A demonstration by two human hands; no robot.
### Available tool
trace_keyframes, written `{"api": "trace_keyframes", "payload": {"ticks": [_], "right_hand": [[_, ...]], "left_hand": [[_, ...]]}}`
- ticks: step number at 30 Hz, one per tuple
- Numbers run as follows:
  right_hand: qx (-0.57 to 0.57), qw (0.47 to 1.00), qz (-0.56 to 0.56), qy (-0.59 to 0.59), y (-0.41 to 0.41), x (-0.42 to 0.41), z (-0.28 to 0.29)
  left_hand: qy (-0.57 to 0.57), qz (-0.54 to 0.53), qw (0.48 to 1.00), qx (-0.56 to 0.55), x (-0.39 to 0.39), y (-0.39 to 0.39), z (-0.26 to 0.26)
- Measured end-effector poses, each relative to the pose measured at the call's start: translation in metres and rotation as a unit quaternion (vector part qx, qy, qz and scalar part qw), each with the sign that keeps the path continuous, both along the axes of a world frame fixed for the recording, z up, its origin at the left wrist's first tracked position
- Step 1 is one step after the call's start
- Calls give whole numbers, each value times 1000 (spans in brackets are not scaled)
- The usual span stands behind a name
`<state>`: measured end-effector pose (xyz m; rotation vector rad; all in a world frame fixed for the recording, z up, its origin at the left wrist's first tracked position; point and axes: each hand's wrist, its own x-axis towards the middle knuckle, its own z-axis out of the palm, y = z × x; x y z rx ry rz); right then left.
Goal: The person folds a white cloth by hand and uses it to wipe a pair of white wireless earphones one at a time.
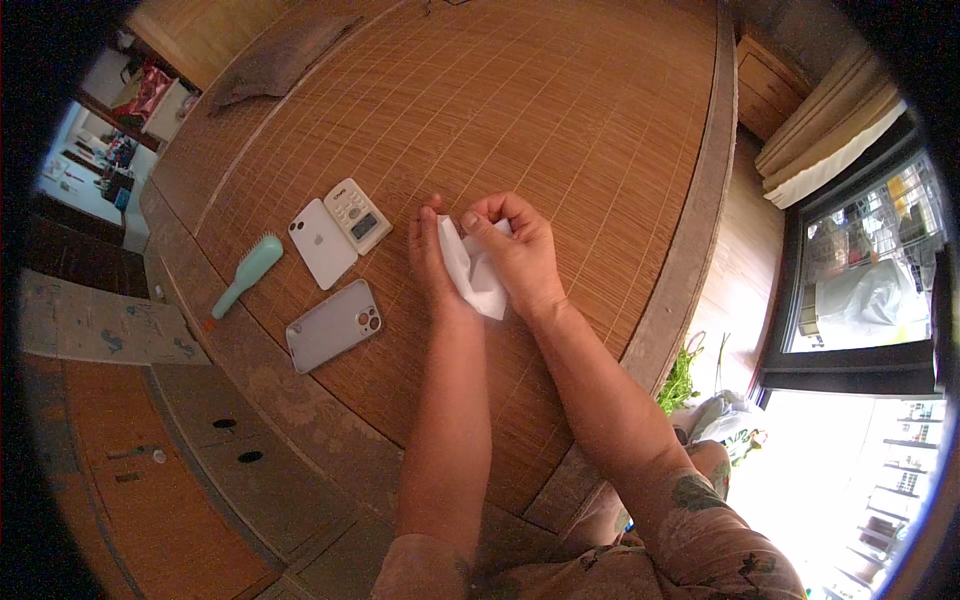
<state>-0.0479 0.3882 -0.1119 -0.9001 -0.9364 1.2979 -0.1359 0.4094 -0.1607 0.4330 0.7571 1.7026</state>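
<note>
My right hand point(525, 247) pinches a crumpled white tissue point(480, 281) between thumb and fingers. The tissue rests against the palm side of my left hand point(435, 259), which is seen edge-on with its fingers extended. Whether anything else lies under the tissue is hidden. Left of my hands, on the bamboo mat point(570, 135), lies a white remote control point(358, 216) with a small screen. A white smartphone point(324, 241) touches it, back side up. Nearer me is a translucent phone case point(334, 327) with camera cut-outs. Farther left lies a mint-green hairbrush point(249, 274).
A brown pillow point(285, 60) lies at the mat's far left. Drawers with dark oval pulls point(250, 457) stand below the bed's left edge. Leafy greens point(681, 379) and a plastic bag point(727, 416) are on the floor at right, by the glass door and curtain point(817, 135).
</note>
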Motion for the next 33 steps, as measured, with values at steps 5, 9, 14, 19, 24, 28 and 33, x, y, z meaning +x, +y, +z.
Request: {"api": "trace_keyframes", "payload": {"ticks": [5,9,14,19,24,28,33], "right_hand": [[15,999,15,-30,1,-2,-4],[3,1000,18,13,1,-2,-5],[-3,999,-30,10,1,-1,-5],[8,998,-64,6,0,-7,1],[17,989,-149,-22,6,5,-9],[35,983,-180,-26,7,1,-7],[47,973,-225,3,12,5,-13]], "left_hand": [[-10,18,1000,14,-9,7,-9],[-12,-14,1000,4,-7,6,-9],[-101,-18,994,-27,8,9,-6],[-164,-77,983,-17,-3,15,-17],[-14,-29,999,13,27,-4,27],[160,-101,982,21,16,-4,21],[223,-103,969,-5,27,-10,29]]}}
